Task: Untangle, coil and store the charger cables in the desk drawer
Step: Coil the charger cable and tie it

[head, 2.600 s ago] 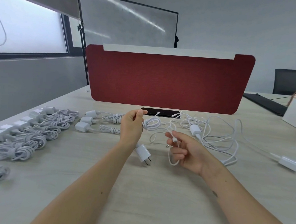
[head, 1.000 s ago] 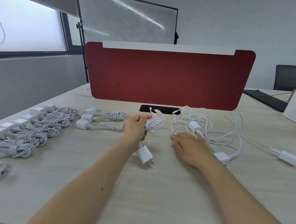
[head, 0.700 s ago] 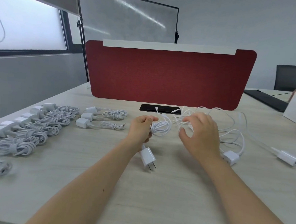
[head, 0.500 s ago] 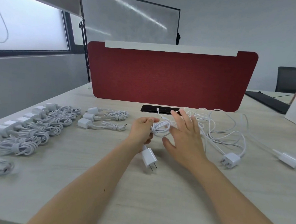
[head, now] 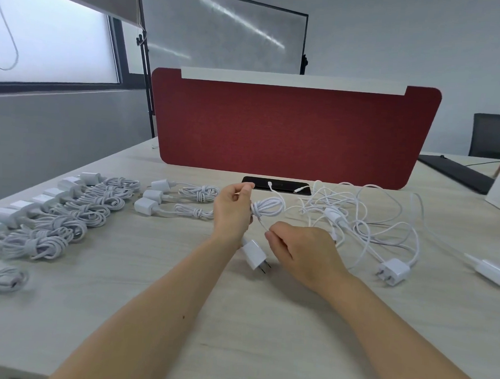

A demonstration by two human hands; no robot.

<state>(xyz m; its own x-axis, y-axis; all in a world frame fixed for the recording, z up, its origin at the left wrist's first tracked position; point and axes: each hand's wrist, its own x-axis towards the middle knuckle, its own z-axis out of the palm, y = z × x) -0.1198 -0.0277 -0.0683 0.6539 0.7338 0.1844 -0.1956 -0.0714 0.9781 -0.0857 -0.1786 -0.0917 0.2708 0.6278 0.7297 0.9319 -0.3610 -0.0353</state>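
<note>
Lately the right hand (head: 300, 251) drew nearer and now pinches the loose white cable strand (head: 260, 222); the left hand (head: 232, 211) grips the small white cable coil (head: 268, 206), in the middle, so tying it off seems next.

I can read no text, label, brand or number anywhere in front of me. The white plug (head: 254, 253) on the charger cable (head: 268, 205) that my left hand (head: 232, 210) holds may carry fine print on its face, but it is too small and blurred to tell. The same goes for the second plug (head: 393, 271) lying toward the right edge of the worktop (head: 235, 320).
</note>
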